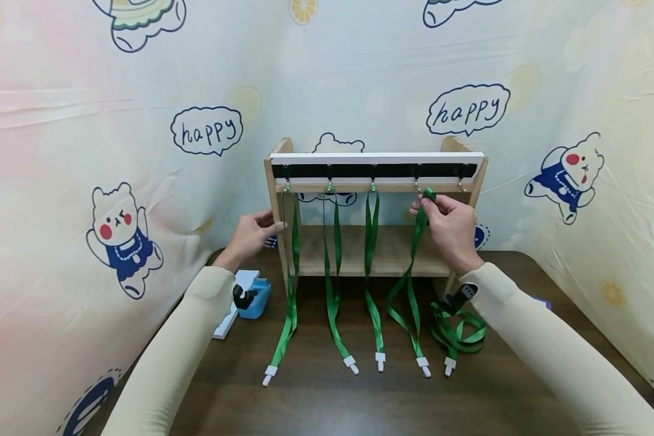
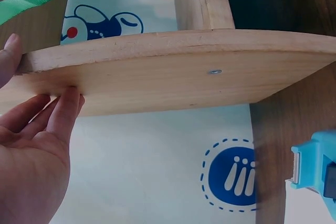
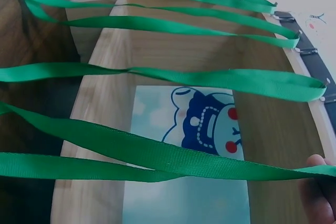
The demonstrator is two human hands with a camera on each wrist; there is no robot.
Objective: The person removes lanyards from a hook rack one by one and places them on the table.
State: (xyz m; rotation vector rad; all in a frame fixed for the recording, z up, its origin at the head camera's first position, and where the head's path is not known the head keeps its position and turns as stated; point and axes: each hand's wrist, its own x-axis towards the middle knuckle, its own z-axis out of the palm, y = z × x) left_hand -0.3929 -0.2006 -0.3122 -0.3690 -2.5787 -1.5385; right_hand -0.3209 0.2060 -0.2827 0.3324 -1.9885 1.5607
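Cream sleeves (image 1: pixel 174 357) are seen nearest the camera, entering from the lower left and lower right of the frame. Below them a dark brown table (image 1: pixel 327 409) is recorded. At the centre of the frame stands a wooden rack (image 1: pixel 354 254), along whose upper front a black strip (image 1: pixel 351 172) fitted with five hooks is carried.

By the left hand (image 1: pixel 252 235), left of centre, the left side panel (image 2: pixel 142 82) of the rack is grasped near its front edge; in the left wrist view the fingertips are set against the outer face and the thumb against the edge. By the right hand (image 1: pixel 451 227), right of centre, the upper loop of a green lanyard (image 1: pixel 420 227) is pinched between thumb and fingers, just beside the fourth hook (image 1: pixel 417 183), counted from the left. Whether loop and hook are in contact cannot be determined. The two strands of this lanyard are crossed below the hand, and its white clip (image 1: pixel 423 364) is found at lower centre-right.

Three further green lanyards (image 1: pixel 295 236) are hung on the first three hooks, each ending in a white clip towards the bottom of the frame. A fifth, coiled lanyard (image 1: pixel 465 347) is laid on the table at lower right, beneath the right wrist.

At lower left, a blue object (image 2: pixel 317 163) with a toothed edge is noted beside a white flat item (image 1: pixel 246 278). Behind, a pale cloth (image 1: pixel 327 79) printed with bears and the word "happy" is hung.
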